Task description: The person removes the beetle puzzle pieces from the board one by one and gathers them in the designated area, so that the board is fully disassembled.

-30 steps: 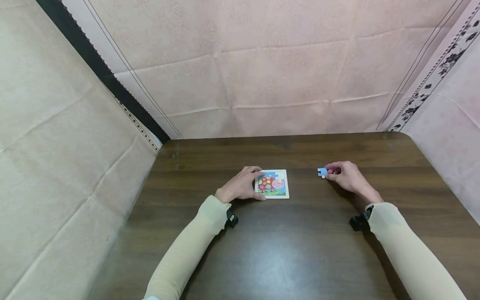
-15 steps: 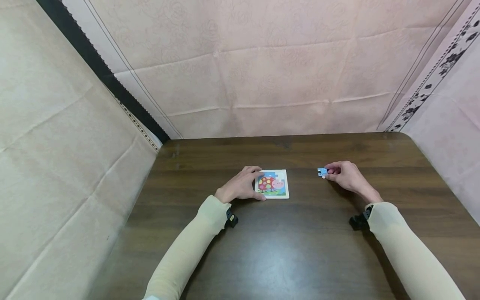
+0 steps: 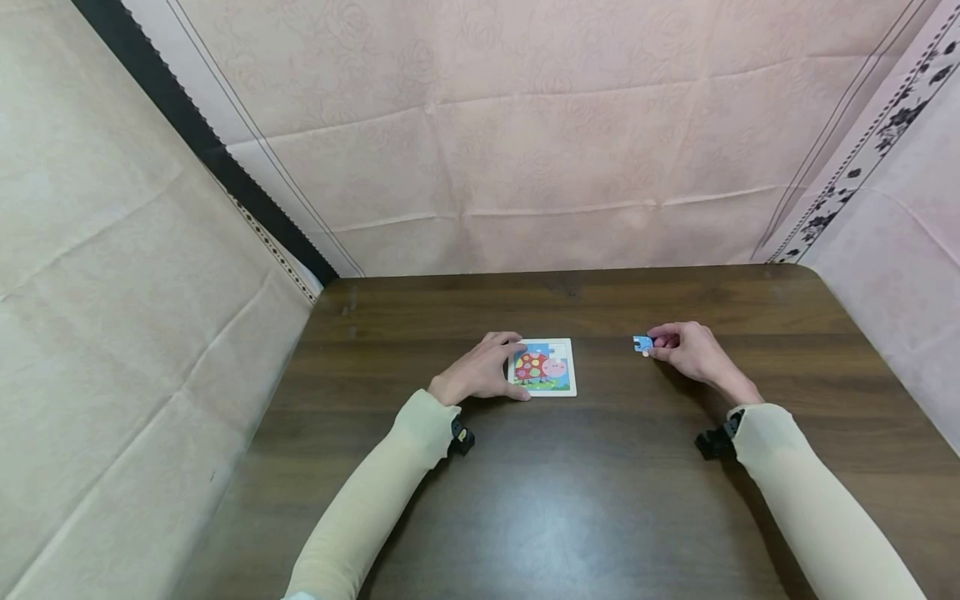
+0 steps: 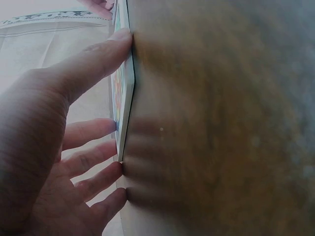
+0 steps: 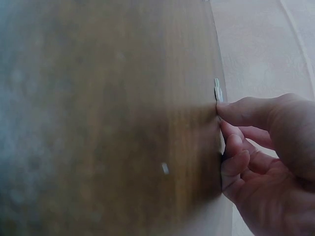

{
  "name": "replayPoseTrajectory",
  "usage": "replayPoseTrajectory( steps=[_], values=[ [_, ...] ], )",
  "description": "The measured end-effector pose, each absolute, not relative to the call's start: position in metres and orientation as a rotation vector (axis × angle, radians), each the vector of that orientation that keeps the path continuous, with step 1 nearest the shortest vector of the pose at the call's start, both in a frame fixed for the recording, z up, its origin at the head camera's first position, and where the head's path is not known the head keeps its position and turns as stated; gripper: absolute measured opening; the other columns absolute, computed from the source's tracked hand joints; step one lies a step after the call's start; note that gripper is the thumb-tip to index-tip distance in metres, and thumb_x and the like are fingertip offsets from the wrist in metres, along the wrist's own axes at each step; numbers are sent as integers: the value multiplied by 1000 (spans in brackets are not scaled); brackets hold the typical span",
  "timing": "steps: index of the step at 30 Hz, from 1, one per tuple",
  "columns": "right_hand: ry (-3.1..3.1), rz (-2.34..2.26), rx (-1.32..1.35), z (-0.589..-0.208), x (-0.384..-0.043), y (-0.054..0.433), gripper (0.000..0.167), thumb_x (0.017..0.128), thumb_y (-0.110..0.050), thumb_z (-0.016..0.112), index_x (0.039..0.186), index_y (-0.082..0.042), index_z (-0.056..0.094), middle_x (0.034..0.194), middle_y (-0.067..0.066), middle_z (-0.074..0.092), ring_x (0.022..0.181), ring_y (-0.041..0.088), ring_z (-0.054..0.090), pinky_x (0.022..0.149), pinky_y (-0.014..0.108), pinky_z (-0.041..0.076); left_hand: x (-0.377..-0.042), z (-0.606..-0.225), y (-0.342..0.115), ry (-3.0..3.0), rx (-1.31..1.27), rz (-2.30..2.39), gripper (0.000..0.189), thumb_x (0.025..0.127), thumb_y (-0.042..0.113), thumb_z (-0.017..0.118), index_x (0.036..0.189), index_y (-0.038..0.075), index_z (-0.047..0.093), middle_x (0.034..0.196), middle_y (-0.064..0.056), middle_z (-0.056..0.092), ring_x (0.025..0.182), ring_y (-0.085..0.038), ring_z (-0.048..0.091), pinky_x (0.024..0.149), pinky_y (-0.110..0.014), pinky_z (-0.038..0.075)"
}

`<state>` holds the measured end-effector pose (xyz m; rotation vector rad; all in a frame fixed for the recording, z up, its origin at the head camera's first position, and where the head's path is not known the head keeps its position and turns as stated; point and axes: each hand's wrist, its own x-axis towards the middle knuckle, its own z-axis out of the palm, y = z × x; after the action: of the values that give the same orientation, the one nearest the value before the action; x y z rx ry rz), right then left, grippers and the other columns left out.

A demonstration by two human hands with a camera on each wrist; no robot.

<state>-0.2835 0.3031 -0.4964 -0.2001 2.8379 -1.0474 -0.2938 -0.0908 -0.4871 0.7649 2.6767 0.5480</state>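
A small square jigsaw puzzle (image 3: 558,390) lies flat on the table, with a white frame, a red spotted ladybird picture and a white patch at its upper right. My left hand (image 3: 480,368) holds its left side, thumb at the near edge and index finger at the far corner. Seen from the left wrist, the thumb (image 4: 93,66) presses the board's edge (image 4: 129,91), with other fingertips along it. Well to the right, my right hand (image 3: 696,352) pinches a light blue puzzle piece (image 3: 642,343) low over the wood. In the right wrist view that piece (image 5: 218,91) shows edge-on, partly hidden by the fingers.
The brown wooden table (image 3: 555,500) runs from the front to a straight far edge. Pale patterned cloth (image 3: 525,150) hangs behind it and on both sides. A dark wrist camera (image 3: 716,443) sits under the right cuff, another (image 3: 462,437) at the left.
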Motion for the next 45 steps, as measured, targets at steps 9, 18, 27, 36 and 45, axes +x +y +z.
replayPoseTrajectory(
  steps=[9, 18, 27, 36, 45],
  values=[
    [2854, -1042, -207, -496, -283, 304, 29, 104, -7, 72, 129, 8, 72, 101, 15, 70, 89, 23, 59, 74, 26, 45, -294, -486, -90, 2674, 768, 547, 92, 88, 50, 90, 164, 16, 50, 176, -6, 36, 159, -29, 33, 128, -52, 43],
    [2849, -1091, -195, -491, -279, 303, 36, 105, -13, 71, 135, 6, 68, 102, 13, 68, 89, 21, 57, 72, 25, 45, -294, -485, -91, 2669, 755, 560, 91, 89, 49, 90, 164, 16, 50, 177, -7, 36, 159, -29, 33, 128, -53, 43],
    [2923, -1138, -231, -484, -272, 279, 29, 104, -15, 73, 126, 3, 74, 100, 13, 71, 85, 18, 59, 68, 24, 46, -293, -484, -92, 2661, 744, 564, 91, 89, 48, 90, 164, 16, 50, 177, -7, 35, 159, -30, 32, 127, -54, 44],
    [2913, -1193, -304, -482, -265, 244, 28, 103, -14, 75, 124, 3, 76, 96, 10, 70, 86, 20, 59, 69, 24, 46, -294, -485, -90, 2658, 745, 553, 91, 90, 49, 89, 165, 17, 49, 177, -6, 35, 159, -29, 33, 128, -52, 44],
    [2832, -1183, -353, -483, -259, 213, 27, 101, -12, 77, 124, 2, 76, 95, 11, 69, 85, 22, 58, 68, 25, 46, -293, -485, -88, 2665, 744, 540, 91, 89, 49, 90, 164, 16, 49, 176, -6, 35, 158, -29, 33, 128, -52, 44]
  ],
)
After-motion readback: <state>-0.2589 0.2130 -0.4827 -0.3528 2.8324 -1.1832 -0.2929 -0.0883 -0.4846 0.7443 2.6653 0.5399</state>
